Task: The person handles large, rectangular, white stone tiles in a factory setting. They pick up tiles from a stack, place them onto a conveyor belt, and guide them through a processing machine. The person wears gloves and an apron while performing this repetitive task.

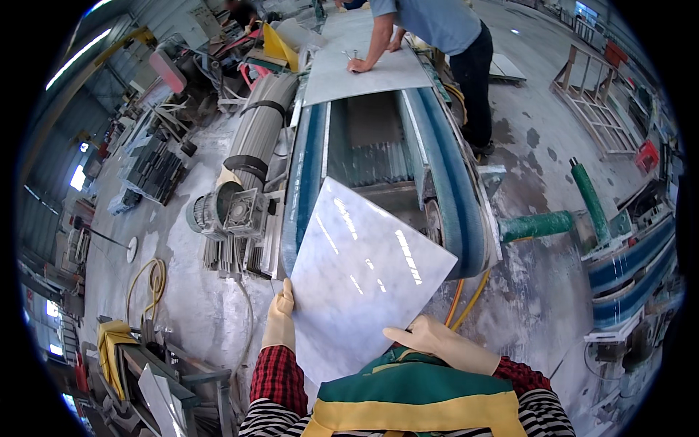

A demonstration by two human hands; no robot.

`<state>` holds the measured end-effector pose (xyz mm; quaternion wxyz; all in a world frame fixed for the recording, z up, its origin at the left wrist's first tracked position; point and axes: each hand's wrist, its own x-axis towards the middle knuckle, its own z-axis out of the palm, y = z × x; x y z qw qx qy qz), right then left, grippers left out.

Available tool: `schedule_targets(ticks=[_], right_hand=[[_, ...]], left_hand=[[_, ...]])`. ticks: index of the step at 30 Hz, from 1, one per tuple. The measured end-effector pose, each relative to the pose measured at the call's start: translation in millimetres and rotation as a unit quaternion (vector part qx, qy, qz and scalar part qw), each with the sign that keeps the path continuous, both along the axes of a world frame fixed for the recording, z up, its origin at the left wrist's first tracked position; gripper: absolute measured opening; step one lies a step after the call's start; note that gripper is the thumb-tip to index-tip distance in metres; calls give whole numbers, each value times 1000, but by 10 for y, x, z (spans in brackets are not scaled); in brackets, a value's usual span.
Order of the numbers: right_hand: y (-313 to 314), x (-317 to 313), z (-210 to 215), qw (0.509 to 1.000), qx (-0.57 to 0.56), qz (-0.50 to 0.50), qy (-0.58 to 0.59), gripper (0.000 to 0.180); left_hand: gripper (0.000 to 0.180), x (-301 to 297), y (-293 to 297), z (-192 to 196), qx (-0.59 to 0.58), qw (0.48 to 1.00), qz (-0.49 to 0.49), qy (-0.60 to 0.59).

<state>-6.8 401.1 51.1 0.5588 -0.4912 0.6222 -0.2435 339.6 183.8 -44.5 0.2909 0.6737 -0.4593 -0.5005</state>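
A square, polished white stone tile [364, 277] with faint grey veining is held tilted in front of my body, one corner pointing away from me. My left hand [279, 317], in a cream rubber glove, is closed on its left edge. At the lower right edge my right hand [429, 339], gloved alike, grips with the thumb lying on the glossy face and the fingers hidden behind. Beyond the tile runs a conveyor with two blue belts [451, 182]; the tile hides part of its near end. My green and yellow apron [415, 390] is just below the tile.
A person [437, 36] leans over a large pale slab [364, 69] lying across the far belts. Left of the conveyor sit a motor [218, 211] and a long ribbed roll [262, 124]. Green rollers [535, 226] jut out at right. A yellow hose [149, 288] lies on the floor.
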Motion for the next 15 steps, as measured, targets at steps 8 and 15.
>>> schedule_targets(ticks=[8, 15], right_hand=[[54, 55, 51, 1000, 15, -25, -12, 55], [91, 78, 368, 998, 16, -64, -17, 54]], left_hand=[[89, -28, -44, 19, 17, 999, -24, -17], [91, -106, -104, 158, 48, 990, -68, -116]])
